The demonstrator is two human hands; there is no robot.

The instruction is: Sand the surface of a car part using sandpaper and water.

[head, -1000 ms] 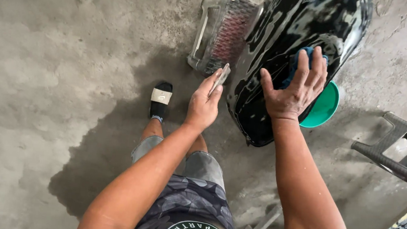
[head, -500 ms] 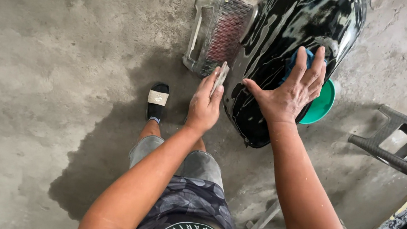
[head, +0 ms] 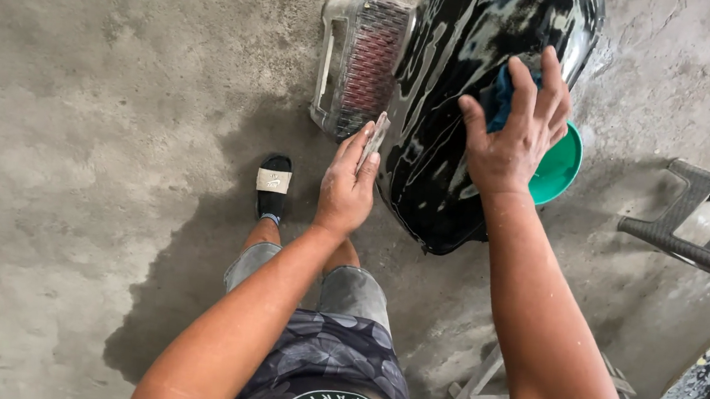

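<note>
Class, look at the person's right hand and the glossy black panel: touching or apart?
Touching. The head view shows the right hand spread flat on the wet black panel, fingers pressing a blue cloth against it.

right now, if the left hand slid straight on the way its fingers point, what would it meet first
Probably the woven plastic stool. The left hand, holding a small grey sanding pad against the edge of the wet glossy black panel, points up the frame toward that stool, though depth is unclear.
</note>
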